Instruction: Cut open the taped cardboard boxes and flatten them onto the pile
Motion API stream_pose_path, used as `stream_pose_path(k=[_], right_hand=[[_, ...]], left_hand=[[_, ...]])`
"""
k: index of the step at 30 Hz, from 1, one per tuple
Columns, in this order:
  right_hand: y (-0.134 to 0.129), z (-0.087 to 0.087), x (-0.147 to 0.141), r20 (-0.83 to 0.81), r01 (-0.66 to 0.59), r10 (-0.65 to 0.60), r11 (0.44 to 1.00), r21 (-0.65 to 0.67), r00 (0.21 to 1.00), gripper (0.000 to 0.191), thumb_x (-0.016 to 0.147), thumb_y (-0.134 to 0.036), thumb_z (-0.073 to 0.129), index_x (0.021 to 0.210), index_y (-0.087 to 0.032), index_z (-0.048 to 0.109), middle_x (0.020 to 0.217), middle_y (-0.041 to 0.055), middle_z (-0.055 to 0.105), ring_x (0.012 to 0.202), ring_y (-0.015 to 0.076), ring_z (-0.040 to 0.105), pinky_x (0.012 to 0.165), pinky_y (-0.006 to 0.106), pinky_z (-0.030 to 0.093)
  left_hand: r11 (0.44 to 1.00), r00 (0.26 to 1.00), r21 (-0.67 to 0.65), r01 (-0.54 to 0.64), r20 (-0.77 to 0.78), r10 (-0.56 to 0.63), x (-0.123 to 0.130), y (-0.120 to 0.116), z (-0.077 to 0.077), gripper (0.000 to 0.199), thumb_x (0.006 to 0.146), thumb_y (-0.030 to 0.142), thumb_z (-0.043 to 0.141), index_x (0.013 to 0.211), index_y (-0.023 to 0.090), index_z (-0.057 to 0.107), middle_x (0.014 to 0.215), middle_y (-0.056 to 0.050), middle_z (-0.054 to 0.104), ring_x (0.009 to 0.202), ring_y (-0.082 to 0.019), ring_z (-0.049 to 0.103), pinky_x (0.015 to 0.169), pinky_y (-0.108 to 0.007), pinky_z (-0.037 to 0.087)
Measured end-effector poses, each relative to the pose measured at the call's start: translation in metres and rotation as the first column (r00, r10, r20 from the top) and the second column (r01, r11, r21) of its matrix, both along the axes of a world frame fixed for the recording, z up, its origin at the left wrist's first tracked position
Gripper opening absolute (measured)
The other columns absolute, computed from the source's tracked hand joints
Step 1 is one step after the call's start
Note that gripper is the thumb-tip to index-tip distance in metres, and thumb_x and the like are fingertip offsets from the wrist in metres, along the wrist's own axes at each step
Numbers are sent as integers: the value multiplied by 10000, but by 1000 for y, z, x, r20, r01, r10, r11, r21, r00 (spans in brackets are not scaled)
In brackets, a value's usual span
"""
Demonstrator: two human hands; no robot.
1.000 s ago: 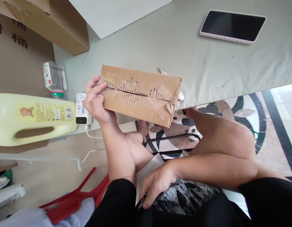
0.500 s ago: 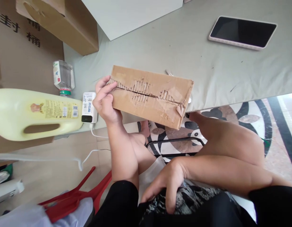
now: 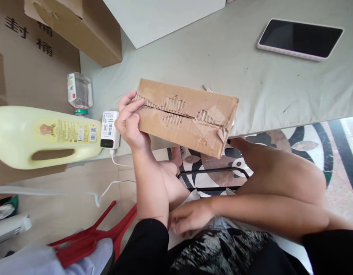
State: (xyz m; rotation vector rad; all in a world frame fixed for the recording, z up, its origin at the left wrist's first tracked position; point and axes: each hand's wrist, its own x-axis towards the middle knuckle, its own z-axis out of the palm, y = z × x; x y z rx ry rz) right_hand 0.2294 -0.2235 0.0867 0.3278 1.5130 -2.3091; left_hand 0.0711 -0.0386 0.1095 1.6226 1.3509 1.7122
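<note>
A closed brown cardboard box is gripped at its left end by my left hand, fingers on the upper edge and thumb on the near face. Its upward face has a long seam with torn paper and bare corrugation. The box is held tilted over the front edge of the cloth-covered table. Low over my lap, close to my left forearm, is my right hand with its fingers curled; whatever may be in them is hidden.
A yellow jug lies beside a white power bank with a cable. Behind are a clear bottle, a tall carton and a white panel. A phone rests at the far right; a red chair stands lower left.
My right hand has risen off the patterned cloth on my lap, moved left toward my left forearm and curled its fingers. The view shifted slightly; the box stays in my left hand.
</note>
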Motion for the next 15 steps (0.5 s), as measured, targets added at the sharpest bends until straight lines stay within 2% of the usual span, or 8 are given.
stream_pose_path(k=[3,5,7,9,11,13,14,15], right_hand=[[10,0,1,119,142,-170,968,208,978,231,910,-366,613,1004,-158,650,1004,64,666,929,182,608,859,314,476],[20,1,3,137,210,-261,929,305,956,189,884,-341,635,949,-163,631,943,45,641,886,171,562,844,321,436],[35,7,8,95,253,-298,910,329,950,175,896,-330,626,844,-165,599,791,-12,577,754,112,496,765,273,405],[53,21,19,-17,276,-282,923,269,959,269,907,-338,626,724,-162,541,666,-55,479,656,68,418,687,227,373],[74,42,38,-209,206,-184,975,87,960,341,901,-389,644,679,-159,523,624,-66,446,616,50,400,635,206,363],[93,66,65,-416,-32,-21,992,-121,909,378,874,-497,669,733,-154,597,693,-39,557,633,50,481,626,206,395],[101,77,79,-459,-163,83,977,-137,884,432,862,-568,665,750,-152,633,731,-18,606,648,49,527,640,208,414],[108,85,94,-399,-122,85,990,-67,913,517,810,-654,680,694,-154,628,712,-9,621,637,43,558,641,205,425]], left_hand=[[1000,999,-5,-22,-27,22,0,-1,0,376,899,579,502,904,279,730,1230,-83,662,1367,-310,534,1184,-570,424],[998,996,-32,-48,-74,45,-1,-1,0,404,908,594,481,915,277,730,1238,-77,662,1368,-301,537,1183,-553,432],[998,994,-42,-53,-96,49,-1,-1,1,395,910,579,480,908,274,730,1239,-69,668,1353,-291,547,1170,-539,443],[999,996,-21,-35,-79,33,-2,-1,2,348,898,517,497,891,267,739,1225,-62,682,1310,-279,571,1145,-520,462],[1000,999,-4,-16,-42,16,-5,-1,2,298,866,439,513,875,256,748,1212,-62,693,1281,-266,582,1133,-492,471],[1000,1000,-10,-20,19,20,-10,1,0,283,840,401,510,871,241,742,1204,-73,697,1293,-261,571,1143,-475,461],[999,998,-29,-33,59,34,-13,3,-2,287,836,400,498,874,236,731,1213,-77,695,1316,-261,556,1153,-473,453],[997,993,-52,-52,105,57,-18,5,-4,292,833,407,481,879,239,716,1234,-75,691,1345,-261,539,1163,-474,446]])
